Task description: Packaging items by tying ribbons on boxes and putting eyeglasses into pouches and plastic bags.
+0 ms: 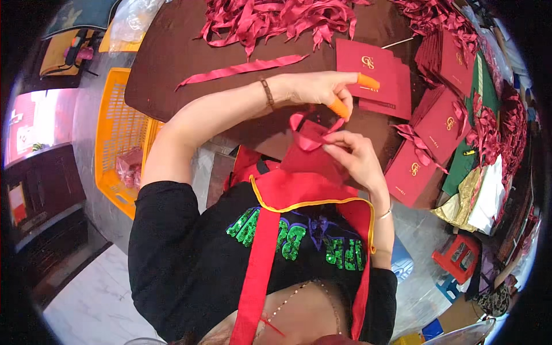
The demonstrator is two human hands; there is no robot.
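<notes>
A dark red folded card or small paper bag (307, 161) stands in front of my apron, with a looped red satin ribbon (310, 142) at its top. My left hand (313, 92) reaches over from the far side, orange finger covers on its thumb and index finger. Its index finger points outward, while the thumb and other fingers close on one ribbon end. From the right, my right hand (357, 156) pinches the ribbon loop between thumb and fingers. Whether the ribbon is knotted cannot be made out. A single loose ribbon (241, 71) lies on the brown table beyond my left forearm.
A heap of red ribbons (276, 23) covers the table's far side. Flat red cards (368, 66) lie beyond my hands; ribboned ones (414, 169) are stacked at right. An orange plastic basket (112, 115) stands left, a red stool (457, 257) on the floor at right.
</notes>
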